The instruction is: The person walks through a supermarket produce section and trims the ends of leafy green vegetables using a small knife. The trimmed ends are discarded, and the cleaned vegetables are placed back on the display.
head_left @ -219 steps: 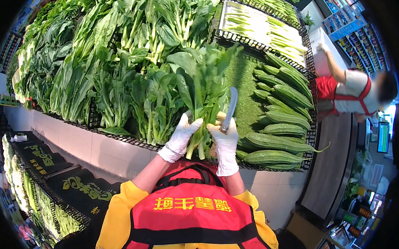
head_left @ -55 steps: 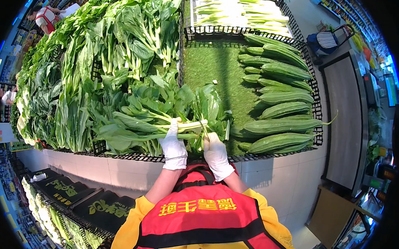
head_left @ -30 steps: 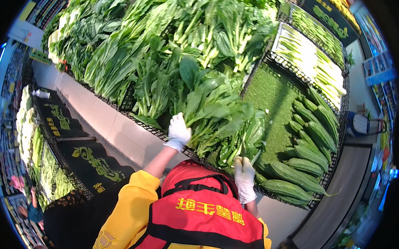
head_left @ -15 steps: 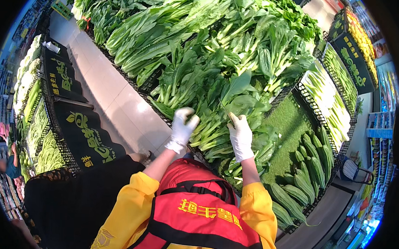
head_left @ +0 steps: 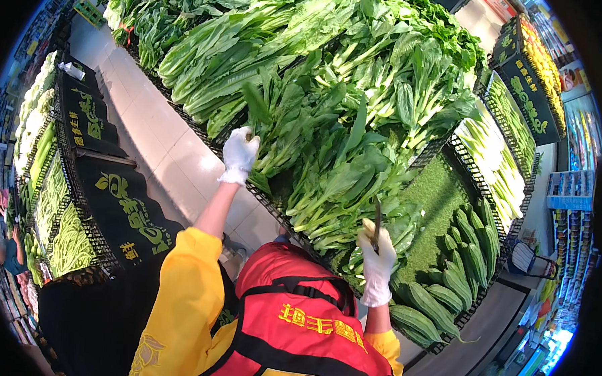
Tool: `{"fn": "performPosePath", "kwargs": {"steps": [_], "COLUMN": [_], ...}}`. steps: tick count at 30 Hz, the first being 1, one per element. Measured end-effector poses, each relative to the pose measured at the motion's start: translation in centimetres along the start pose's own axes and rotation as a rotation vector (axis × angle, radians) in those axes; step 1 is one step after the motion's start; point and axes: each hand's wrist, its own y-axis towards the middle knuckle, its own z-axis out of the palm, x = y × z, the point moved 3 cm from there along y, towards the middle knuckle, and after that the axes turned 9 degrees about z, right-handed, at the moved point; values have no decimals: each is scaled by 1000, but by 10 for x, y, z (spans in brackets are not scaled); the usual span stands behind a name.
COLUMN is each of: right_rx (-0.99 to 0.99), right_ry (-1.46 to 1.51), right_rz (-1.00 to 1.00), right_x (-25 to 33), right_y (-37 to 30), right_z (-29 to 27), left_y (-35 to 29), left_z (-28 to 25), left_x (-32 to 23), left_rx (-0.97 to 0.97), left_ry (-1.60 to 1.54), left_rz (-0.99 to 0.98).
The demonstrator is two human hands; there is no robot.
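Observation:
My left hand point(head_left: 239, 154), in a white glove, is closed at the front-left edge of the leafy greens point(head_left: 323, 135). A blurred green leaf point(head_left: 255, 104) rises just beyond its fingers and seems to be held there. My right hand point(head_left: 377, 264), gloved too, grips a small knife point(head_left: 377, 226) whose dark, narrow blade points up and away from me. That hand is over the near right end of the greens, beside pale stalk ends.
Ridged green gourds point(head_left: 452, 292) lie on green matting point(head_left: 436, 194) to the right. Beyond them, pale long vegetables point(head_left: 493, 163) fill a black crate. A vegetable stand point(head_left: 81, 145) lines the left side across a tiled aisle point(head_left: 149, 121). A person in black point(head_left: 114, 321) is close at my left.
My left hand has moved left and farther away, out to the edge of the greens. The right hand with the knife has come nearer and to the right, so its blade now shows clearly.

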Motion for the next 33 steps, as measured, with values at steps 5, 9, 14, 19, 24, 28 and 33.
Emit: {"fn": "performPosePath", "kwargs": {"steps": [5,9,14,19,24,28,33], "right_rx": [-341,-507,-587,-610,-528,-542,-583], "right_ry": [295,323,289,381,291,279,390], "right_rz": [191,210,318,418,351,353,384], "right_x": [-33,-70,-102,-119,-127,-126,-127], "right_y": [-49,-69,-90,-103,-102,-105,-111], "right_z": [-29,-58,-81,-72,-58,-64,-62], "left_y": [-96,-158,-119,-36,-6,-11,-5], "left_z": [9,57,59,19,11,6,21], "left_x": [-100,-183,-114,41,87,76,71], "left_rx": [448,880,272,49,626,607,568], "left_ry": [-225,-441,-349,823,807,614,903], "left_rz": [127,603,557,555,518,465,648]}}
